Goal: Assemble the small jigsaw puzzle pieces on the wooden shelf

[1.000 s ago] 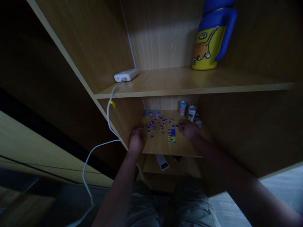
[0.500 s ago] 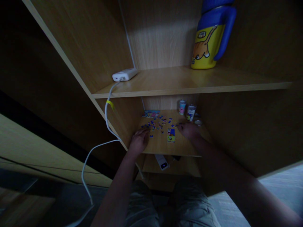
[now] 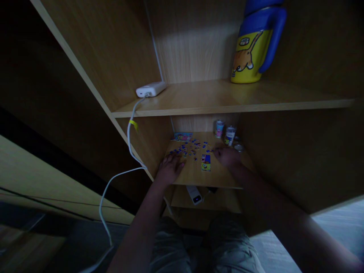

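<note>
Loose jigsaw pieces (image 3: 183, 148), mostly blue with some yellow, lie scattered on the middle shelf. My left hand (image 3: 170, 169) rests at the near left of them, fingers spread and thumb out to the side. At the right edge of the pieces is my right hand (image 3: 229, 156), its fingers closed together near the blue pieces; whatever they hold is too small to make out. Between the hands lies a joined block of puzzle (image 3: 206, 163) with a cartoon picture in red, blue and yellow. A longer picture strip (image 3: 182, 137) lies at the back left.
Two printed cans (image 3: 219, 129) (image 3: 229, 135) stand at the back right, with round lids (image 3: 238, 147) beside them. On the upper shelf (image 3: 199, 94) are a white power adapter (image 3: 151, 89) with a cable and a blue-yellow bottle (image 3: 250, 49). A white device (image 3: 194, 195) sits on the shelf below.
My left hand has spread its fingers and thumb, and now covers the spot where a single blue piece lay. My right hand has hardly moved.
</note>
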Tool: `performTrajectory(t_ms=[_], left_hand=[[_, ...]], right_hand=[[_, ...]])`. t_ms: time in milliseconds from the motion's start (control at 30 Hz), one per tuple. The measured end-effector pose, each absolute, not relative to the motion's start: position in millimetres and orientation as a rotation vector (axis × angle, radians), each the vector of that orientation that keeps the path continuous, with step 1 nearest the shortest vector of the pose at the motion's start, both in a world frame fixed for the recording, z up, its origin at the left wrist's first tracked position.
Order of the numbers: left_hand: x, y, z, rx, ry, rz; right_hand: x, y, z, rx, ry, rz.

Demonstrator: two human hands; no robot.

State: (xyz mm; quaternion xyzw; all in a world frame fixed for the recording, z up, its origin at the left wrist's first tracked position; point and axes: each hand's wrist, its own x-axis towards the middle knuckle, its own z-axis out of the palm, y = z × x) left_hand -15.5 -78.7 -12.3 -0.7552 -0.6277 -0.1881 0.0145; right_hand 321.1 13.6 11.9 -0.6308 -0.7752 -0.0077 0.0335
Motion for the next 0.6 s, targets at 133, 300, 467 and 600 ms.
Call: performTrajectory(t_ms=[133, 300, 467, 600], left_hand=[[-15.6, -79.6, -11.5, -2.339, -1.98, -0.618], [-13.6, -80.8, -6.3, -2.397, -2.009, -0.524], [-12.2, -78.2, -5.2, -2.44, -2.062, -0.441], [-12.6, -77.4, -6.3, -2.425, -2.026, -0.495]], right_hand=[[320.8, 12.1, 13.4, -1.955, -2.38, -0.003], [321.9, 15.1, 9.1, -1.933, -2.385, -0.027], [322.1, 16.3, 8.3, -1.925, -2.399, -0.04], [321.3, 13.6, 11.1, -1.929, -2.402, -0.075]])
